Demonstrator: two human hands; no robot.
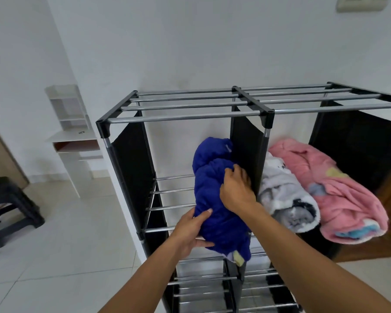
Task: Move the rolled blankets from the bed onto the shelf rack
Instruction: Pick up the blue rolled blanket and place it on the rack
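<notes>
Both hands bear on the blue rolled blanket (215, 195) in the shelf rack's (185, 116) left compartment. The left hand (191, 231) cups its near end, grip closed on the cloth, and the right hand (236, 190) presses on top with fingers curled — probably seating it across the bars. The black divider panel (246, 154) crowds it; grey (284, 199) and pink (330, 190) rolls lie beyond.

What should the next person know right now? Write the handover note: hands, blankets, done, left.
Left hand: grips the near end of the blue rolled blanket from the side and below.
Right hand: fingers pressed on top of the same roll.
Blue roll lies on the rods of the left compartment of the shelf rack, against the black divider, near end overhanging.
Done: grey-white roll and pink roll sit in the right compartment.
Left: seat the blue roll and let go. The bed is out of view.
</notes>
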